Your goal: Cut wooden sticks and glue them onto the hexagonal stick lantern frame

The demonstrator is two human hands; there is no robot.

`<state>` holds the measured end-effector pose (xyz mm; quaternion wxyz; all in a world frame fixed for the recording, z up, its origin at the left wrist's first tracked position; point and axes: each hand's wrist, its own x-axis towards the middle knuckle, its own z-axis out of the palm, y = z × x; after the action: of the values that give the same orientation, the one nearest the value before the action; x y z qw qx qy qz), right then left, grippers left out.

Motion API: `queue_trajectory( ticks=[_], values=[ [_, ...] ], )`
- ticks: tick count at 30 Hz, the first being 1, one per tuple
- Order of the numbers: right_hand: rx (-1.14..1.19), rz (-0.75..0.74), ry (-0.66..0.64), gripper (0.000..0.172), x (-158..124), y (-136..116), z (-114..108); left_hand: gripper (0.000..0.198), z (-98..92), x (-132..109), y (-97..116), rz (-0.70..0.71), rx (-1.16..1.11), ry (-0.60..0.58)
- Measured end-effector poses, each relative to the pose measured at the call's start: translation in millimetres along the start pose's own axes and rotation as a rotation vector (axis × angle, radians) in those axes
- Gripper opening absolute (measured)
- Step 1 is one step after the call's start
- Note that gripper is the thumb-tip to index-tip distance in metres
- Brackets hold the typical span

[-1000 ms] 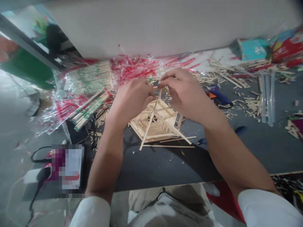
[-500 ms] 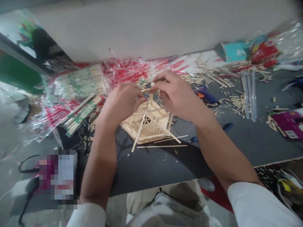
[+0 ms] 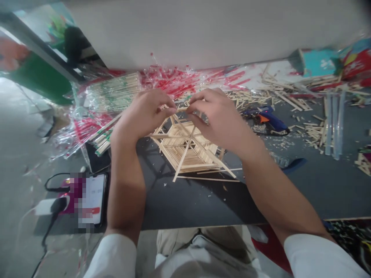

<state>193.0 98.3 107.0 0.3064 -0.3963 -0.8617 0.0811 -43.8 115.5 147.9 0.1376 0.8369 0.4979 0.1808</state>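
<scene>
A hexagonal frame of stacked wooden sticks (image 3: 188, 162) stands on the dark table, with long sticks crossing at its middle and reaching past its rim. Above its far side, a short wooden stick (image 3: 182, 109) spans the gap between my hands. My left hand (image 3: 146, 114) pinches the left end of that stick between thumb and fingers. At the other end, my right hand (image 3: 216, 117) has thumb and fingertips closed on it. Two loose thin sticks (image 3: 210, 179) lie just in front of the frame.
A blue glue gun (image 3: 271, 120) lies right of my right hand. Clear glue sticks (image 3: 334, 127) and cut wood pieces are farther right. Bundled sticks (image 3: 116, 90) and red plastic wrappers (image 3: 171, 81) line the back. A phone (image 3: 97, 199) sits at front left beside a plugged-in power strip.
The view has swung left, so the table's contents appear farther right. The stick frame now looks turned and tilted. Both hands remain at the short stick, with slightly more of it showing.
</scene>
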Motion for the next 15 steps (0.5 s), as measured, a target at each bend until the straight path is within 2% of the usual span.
queue_trajectory(
  ticks=[15],
  values=[
    [-0.055,0.049,-0.031,0.029,2,1,17,0.022,8.5,5,6,-0.006,0.064,-0.069]
  ],
)
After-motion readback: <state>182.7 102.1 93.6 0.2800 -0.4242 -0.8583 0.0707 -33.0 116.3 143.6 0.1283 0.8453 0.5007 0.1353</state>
